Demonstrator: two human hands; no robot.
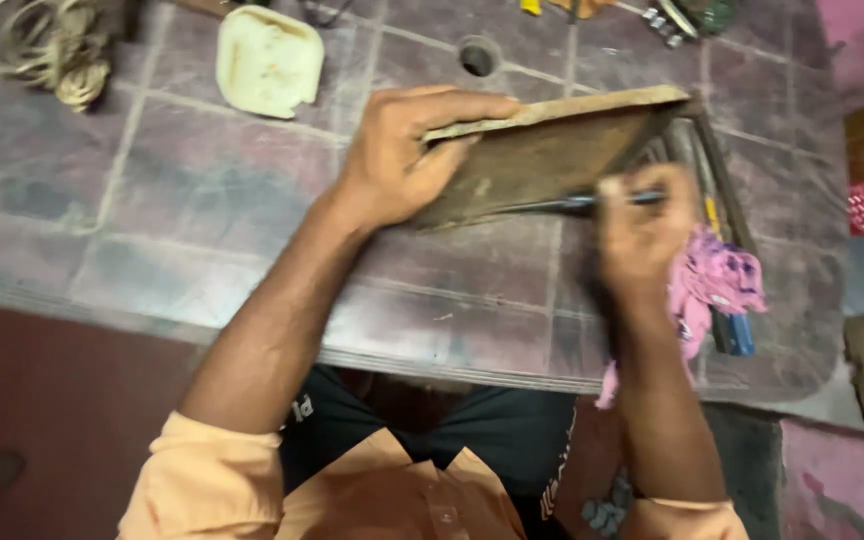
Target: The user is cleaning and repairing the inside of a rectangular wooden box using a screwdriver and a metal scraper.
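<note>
Left hand (402,150), centre frame, grips the top edge of a tilted wooden board (542,150), fingers curled over it. Right hand (642,235), blurred, right of centre, is closed around a dark tool (572,203) laid against the board's lower edge. Pink cloth (717,285) lies beside it on the table (152,200).

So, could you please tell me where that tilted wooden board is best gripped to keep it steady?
Probably along its raised upper edge, from the left. The wooden board stands tilted on the table, its top edge free, and the left hand already clamps it there, leaving the face clear for the right hand and its dark tool.
</note>
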